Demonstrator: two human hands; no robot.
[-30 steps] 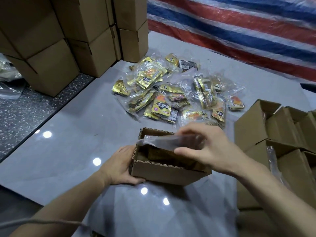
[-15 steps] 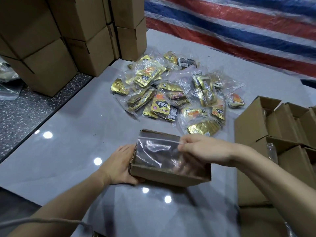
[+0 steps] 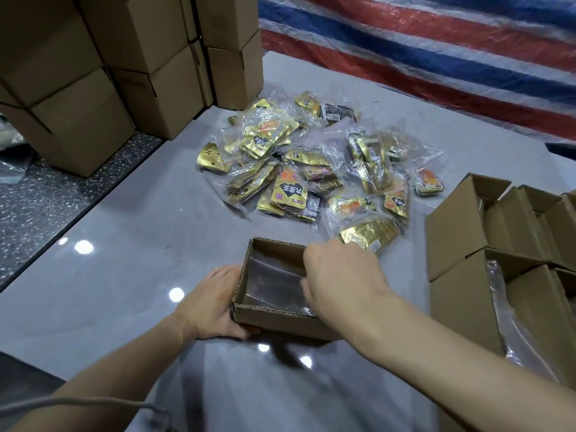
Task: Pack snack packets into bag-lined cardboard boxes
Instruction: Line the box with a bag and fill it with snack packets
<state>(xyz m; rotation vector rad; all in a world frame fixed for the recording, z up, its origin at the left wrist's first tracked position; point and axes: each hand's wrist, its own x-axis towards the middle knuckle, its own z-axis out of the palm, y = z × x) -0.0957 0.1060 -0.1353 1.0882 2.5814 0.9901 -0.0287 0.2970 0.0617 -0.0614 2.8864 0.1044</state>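
Note:
A small open cardboard box [image 3: 274, 319] sits on the grey table in front of me. My left hand [image 3: 215, 302] grips its near-left corner. A clear plastic bag [image 3: 274, 283] lies inside the box, and my right hand [image 3: 339, 275] reaches down into the box on top of it; its fingertips are hidden inside, so whether it holds the bag does not show. Beyond the box lies a heap of gold snack packets [image 3: 311, 176] in clear wrappers.
Stacked closed cardboard boxes [image 3: 103, 76] stand at the back left. Several open boxes [image 3: 511, 232], some with plastic bags in them, crowd the right side. A red, white and blue striped tarp [image 3: 436, 48] runs behind the table. A speckled floor [image 3: 46, 207] lies to the left.
The clear bag, first held above the box by my right hand, has gone down into the box. My right hand followed it in. My left hand stays on the corner.

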